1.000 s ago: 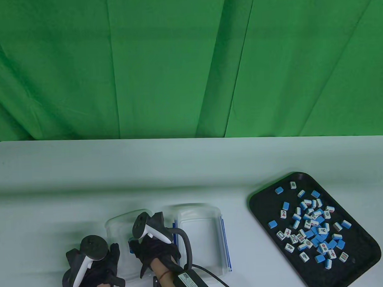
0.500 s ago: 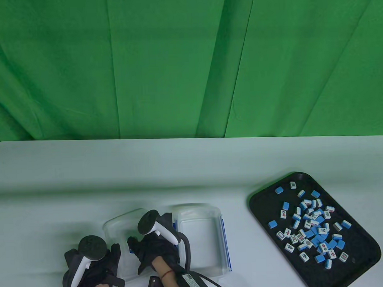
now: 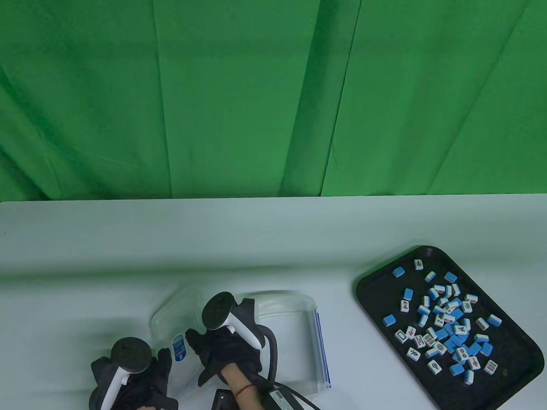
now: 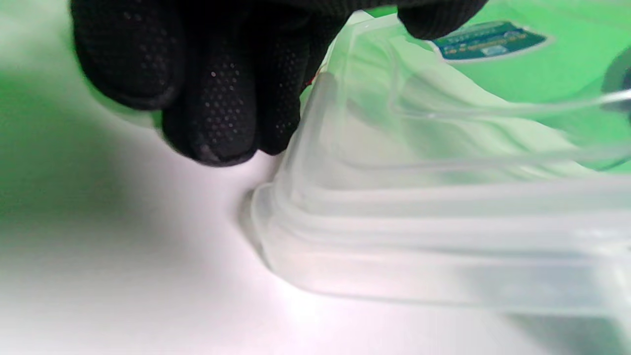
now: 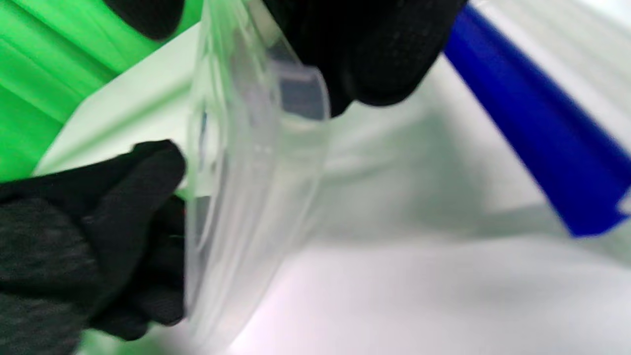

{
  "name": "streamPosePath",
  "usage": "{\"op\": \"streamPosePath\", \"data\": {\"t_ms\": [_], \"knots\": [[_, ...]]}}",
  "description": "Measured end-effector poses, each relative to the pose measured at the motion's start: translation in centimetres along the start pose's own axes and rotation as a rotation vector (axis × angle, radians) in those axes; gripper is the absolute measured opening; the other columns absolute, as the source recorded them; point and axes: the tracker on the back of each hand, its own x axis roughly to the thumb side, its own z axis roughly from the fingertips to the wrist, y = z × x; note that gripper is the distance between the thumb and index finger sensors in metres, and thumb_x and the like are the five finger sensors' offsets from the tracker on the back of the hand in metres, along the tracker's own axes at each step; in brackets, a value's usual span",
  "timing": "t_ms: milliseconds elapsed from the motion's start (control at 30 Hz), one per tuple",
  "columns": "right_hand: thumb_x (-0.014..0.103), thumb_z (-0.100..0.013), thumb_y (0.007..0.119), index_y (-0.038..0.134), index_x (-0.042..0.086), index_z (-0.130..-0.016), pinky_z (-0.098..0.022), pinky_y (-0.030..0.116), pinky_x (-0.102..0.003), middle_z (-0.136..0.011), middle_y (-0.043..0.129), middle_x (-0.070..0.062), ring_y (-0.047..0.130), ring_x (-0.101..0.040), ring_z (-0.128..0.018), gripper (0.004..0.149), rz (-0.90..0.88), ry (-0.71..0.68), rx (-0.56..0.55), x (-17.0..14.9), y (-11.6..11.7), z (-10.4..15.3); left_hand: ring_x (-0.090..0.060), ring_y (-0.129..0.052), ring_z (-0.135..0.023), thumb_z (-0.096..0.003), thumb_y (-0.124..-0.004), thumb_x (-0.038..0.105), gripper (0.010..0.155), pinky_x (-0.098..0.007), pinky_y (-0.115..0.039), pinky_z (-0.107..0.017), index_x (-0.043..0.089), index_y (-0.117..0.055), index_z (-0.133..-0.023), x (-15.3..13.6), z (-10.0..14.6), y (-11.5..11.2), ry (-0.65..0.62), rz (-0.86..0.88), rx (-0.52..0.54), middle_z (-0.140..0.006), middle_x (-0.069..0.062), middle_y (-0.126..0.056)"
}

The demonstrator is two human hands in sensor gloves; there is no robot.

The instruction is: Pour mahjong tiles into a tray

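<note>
1. The right hand [image 3: 227, 350] is reaching in from the near edge of the tabletop [image 3: 266, 241], its grip closing on the rim of a clear plastic lid [image 3: 179, 320] that is standing tilted on edge
2. The left hand [image 3: 136, 380] is sitting just left of that grip, its fingers [image 4: 212, 98] curling down against the lid's near corner; whether they are actually clamping it I cannot tell
3. Just right of the right grip a clear container [image 3: 296, 338] with blue clips [image 3: 321, 347] is lying on the tabletop, partly hidden behind the hand
4. Well to the right of both grips the black tray [image 3: 375, 295] is holding the mahjong tiles [image 3: 443, 322], scattered in a loose heap
5. The lid's edges are blurring in the table view, and both wrists are being cut off at the bottom edge
6. The right wrist view is showing the right hand's fingers [image 5: 374, 54] over the lid rim [image 5: 246, 162] and the left glove [image 5: 84, 236] touching its other side, which the table view is hiding; the left wrist view is adding a blue label [image 4: 488, 39] on the lid
</note>
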Motion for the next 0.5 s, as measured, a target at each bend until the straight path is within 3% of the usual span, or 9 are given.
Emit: {"op": "streamPosePath", "data": {"t_ms": [100, 167, 300, 400, 500], "knots": [[0.048, -0.071, 0.064, 0.028, 0.002, -0.12, -0.049, 0.087, -0.034, -0.101, 0.077, -0.017, 0.096, -0.024, -0.065, 0.076, 0.0, -0.058, 0.026, 0.3, 0.4, 0.2, -0.036, -0.103, -0.053, -0.0674, -0.049, 0.049, 0.071, -0.053, -0.081, -0.041, -0.009, -0.07, -0.104, 0.0, 0.0, 0.0, -0.005, 0.008, -0.004, -0.073, -0.024, -0.098], [0.042, -0.071, 0.066, 0.031, -0.002, -0.118, -0.047, 0.088, -0.032, -0.095, 0.082, -0.012, 0.098, -0.021, -0.062, 0.074, -0.066, -0.104, -0.002, 0.2, 0.4, 0.4, -0.037, -0.103, -0.055, -0.0674, -0.049, 0.049, 0.072, -0.053, -0.081, -0.042, -0.009, -0.069, -0.105, 0.0, 0.1, 0.0, -0.011, 0.01, -0.009, -0.074, -0.024, -0.098], [0.038, -0.07, 0.067, 0.035, -0.003, -0.117, -0.047, 0.088, -0.031, -0.091, 0.085, -0.01, 0.098, -0.02, -0.06, 0.07, -0.176, -0.206, -0.048, -0.3, -1.0, 1.9, -0.04, -0.101, -0.061, -0.0651, -0.042, 0.057, 0.082, -0.054, -0.08, -0.045, -0.009, -0.061, -0.109, 0.1, 0.5, 0.0, -0.071, 0.071, -0.021, -0.081, -0.027, -0.095], [0.037, -0.069, 0.067, 0.036, -0.004, -0.116, -0.047, 0.088, -0.032, -0.09, 0.085, -0.011, 0.098, -0.021, -0.06, 0.07, -0.259, -0.289, -0.114, -1.5, -3.2, 3.9, -0.039, -0.102, -0.06, -0.0645, -0.041, 0.059, 0.085, -0.053, -0.081, -0.044, -0.011, -0.061, -0.108, 0.4, 0.9, 0.1, -0.211, 0.261, -0.024, -0.081, -0.026, -0.096], [0.036, -0.07, 0.065, 0.034, -0.005, -0.116, -0.048, 0.088, -0.034, -0.091, 0.084, -0.011, 0.098, -0.023, -0.061, 0.069, -0.323, -0.345, -0.13, -3.0, -5.0, 5.7, -0.035, -0.104, -0.054, -0.0664, -0.05, 0.054, 0.079, -0.051, -0.083, -0.041, -0.013, -0.064, -0.105, 1.1, 1.5, 0.2, -0.361, 0.483, -0.059, -0.074, -0.021, -0.101]]}}
